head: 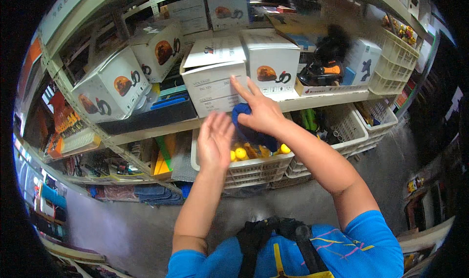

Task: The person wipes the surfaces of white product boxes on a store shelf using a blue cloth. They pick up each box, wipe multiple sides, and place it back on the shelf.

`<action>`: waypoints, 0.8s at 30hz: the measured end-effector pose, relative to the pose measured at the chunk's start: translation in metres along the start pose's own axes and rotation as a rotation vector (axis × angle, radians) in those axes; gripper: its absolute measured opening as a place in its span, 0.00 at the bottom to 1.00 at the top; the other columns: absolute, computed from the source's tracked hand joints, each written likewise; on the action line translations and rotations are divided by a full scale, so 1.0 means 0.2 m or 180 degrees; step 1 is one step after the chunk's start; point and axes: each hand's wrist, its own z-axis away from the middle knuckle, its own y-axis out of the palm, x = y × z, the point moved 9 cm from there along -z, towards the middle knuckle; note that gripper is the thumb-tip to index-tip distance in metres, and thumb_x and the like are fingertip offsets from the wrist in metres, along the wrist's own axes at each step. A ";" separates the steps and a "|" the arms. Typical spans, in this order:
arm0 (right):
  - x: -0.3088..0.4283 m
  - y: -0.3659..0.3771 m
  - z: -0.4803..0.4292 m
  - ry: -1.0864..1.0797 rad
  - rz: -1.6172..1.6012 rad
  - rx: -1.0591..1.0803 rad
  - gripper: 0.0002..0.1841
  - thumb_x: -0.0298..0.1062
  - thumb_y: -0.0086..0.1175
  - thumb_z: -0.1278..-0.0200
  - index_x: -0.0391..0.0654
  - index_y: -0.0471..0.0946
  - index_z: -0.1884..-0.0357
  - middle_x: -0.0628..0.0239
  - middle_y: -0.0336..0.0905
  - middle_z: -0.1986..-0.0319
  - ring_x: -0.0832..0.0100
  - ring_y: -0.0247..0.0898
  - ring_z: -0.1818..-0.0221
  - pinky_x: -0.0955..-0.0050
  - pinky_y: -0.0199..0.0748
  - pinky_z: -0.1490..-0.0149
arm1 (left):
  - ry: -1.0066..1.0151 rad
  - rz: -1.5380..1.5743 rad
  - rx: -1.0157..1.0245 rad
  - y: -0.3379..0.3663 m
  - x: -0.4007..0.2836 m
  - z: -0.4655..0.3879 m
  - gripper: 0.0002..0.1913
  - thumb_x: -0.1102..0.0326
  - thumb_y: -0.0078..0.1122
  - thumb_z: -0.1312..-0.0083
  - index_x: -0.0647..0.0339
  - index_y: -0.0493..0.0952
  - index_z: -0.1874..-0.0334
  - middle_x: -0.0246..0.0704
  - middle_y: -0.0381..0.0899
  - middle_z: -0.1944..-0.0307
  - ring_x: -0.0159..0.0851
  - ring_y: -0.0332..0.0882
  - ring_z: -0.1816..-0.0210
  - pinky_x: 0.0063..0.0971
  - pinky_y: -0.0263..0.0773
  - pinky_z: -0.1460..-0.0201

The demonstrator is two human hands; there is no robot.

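Note:
My right hand (259, 107) is raised before the white cardboard box (216, 85), two fingers stretched towards its front. A dark blue cloth (253, 129) hangs at that hand, between thumb and palm; how firmly it is held cannot be told. My left hand (216, 138), slightly blurred, is upright with its palm turned inwards and holds nothing, below the same box. Under both hands is a white plastic basket (256, 168) with several yellow balls (240, 153). Another white box (273, 61), bearing a picture of an orange beacon light, stands just right of the first.
Tilted white boxes (110, 83) stand on the shelf at left. Black and orange items (331, 70) lie at right, beside stacked plastic crates (394, 63). More baskets (344, 131) are below the metal shelf edge (322, 98). Folded blue fabric (157, 194) lies low at left.

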 end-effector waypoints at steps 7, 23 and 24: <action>-0.23 -0.17 0.17 -0.0002 -0.1763 -0.0501 0.44 0.33 0.55 0.54 0.58 0.54 0.28 0.51 0.60 0.36 0.60 0.68 0.42 0.67 0.65 0.40 | 0.1338 -0.2819 0.1420 0.41 -0.11 0.04 0.23 0.67 0.52 0.33 0.70 0.65 0.38 0.44 0.66 0.39 0.42 0.66 0.37 0.35 0.62 0.35; -0.73 -0.35 0.01 0.1027 -0.3977 -0.0076 0.36 0.31 0.53 0.54 0.38 0.64 0.36 0.58 0.73 0.54 0.67 0.70 0.53 0.71 0.69 0.47 | 0.1162 -0.2249 0.0628 0.74 0.26 -0.36 0.21 0.72 0.60 0.47 0.69 0.69 0.51 0.38 0.77 0.62 0.37 0.77 0.63 0.27 0.72 0.57; -0.71 -0.39 0.08 0.1029 -0.3917 -0.0110 0.35 0.31 0.54 0.55 0.37 0.65 0.39 0.58 0.73 0.56 0.68 0.70 0.56 0.72 0.69 0.49 | 0.1366 -0.2370 0.0552 0.74 0.25 -0.28 0.18 0.70 0.60 0.45 0.69 0.70 0.52 0.37 0.77 0.61 0.36 0.77 0.60 0.26 0.71 0.56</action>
